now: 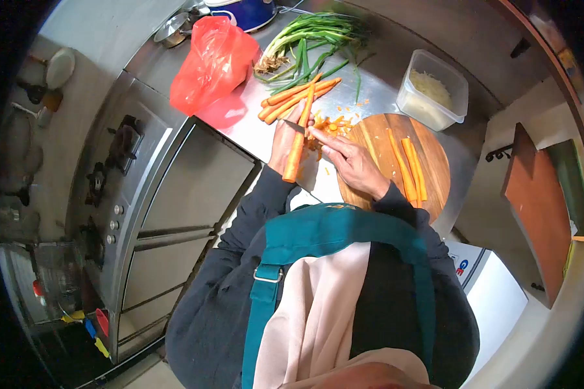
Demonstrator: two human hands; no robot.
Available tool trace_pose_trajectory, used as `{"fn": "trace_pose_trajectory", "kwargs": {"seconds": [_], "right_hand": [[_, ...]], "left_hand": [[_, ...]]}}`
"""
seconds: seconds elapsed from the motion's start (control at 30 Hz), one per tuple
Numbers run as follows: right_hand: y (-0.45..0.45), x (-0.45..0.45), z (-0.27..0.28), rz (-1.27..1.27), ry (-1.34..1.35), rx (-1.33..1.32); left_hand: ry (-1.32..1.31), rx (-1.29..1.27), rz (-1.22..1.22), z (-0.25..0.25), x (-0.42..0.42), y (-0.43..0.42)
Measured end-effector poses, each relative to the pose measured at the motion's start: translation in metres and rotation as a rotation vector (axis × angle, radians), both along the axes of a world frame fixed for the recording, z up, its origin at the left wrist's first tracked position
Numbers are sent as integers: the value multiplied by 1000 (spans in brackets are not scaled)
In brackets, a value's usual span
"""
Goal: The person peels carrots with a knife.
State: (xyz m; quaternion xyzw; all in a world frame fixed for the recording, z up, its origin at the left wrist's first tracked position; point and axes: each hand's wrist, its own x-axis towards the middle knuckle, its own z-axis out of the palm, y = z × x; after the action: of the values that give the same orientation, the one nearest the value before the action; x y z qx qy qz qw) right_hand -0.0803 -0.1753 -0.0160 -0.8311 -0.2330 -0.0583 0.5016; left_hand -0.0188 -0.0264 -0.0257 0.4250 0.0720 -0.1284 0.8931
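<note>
My left hand [284, 137] is wrapped round an orange carrot [294, 158], which points up and away from me. In my right hand [355, 162] is a knife [294, 126], its dark blade lying across the carrot; its handle is mostly hidden by the fingers. Orange peelings [334, 124] lie on the counter beside the hands. Beyond them rests a pile of whole carrots [285, 102]. Under my right forearm and to its right is a round wooden board [436, 163] with several peeled carrots [412, 170] on it.
A red plastic bag [209, 68] and a bunch of green onions [311, 35] sit at the back of the metal counter. Behind the board stands a clear container [457, 107] of pale shreds [433, 91]. The stove [133, 152] is at the left.
</note>
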Motion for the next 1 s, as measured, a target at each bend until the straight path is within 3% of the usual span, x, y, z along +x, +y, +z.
{"fn": "trace_pose_trajectory", "kwargs": {"seconds": [0.1, 0.17, 0.27, 0.57, 1.0], "right_hand": [[3, 2, -3, 1, -1, -6], [4, 6, -9, -40, -163, 49], [2, 7, -2, -83, -66, -69], [3, 21, -6, -127, -151, -101], [-6, 40, -4, -143, -86, 25]], "left_hand": [[34, 77, 5, 1, 0, -1], [-73, 81, 58, -3, 1, -5], [-62, 33, 9, 16, -10, -8], [-47, -11, 47, 12, -9, -10], [-20, -33, 30, 17, -17, -13]]}}
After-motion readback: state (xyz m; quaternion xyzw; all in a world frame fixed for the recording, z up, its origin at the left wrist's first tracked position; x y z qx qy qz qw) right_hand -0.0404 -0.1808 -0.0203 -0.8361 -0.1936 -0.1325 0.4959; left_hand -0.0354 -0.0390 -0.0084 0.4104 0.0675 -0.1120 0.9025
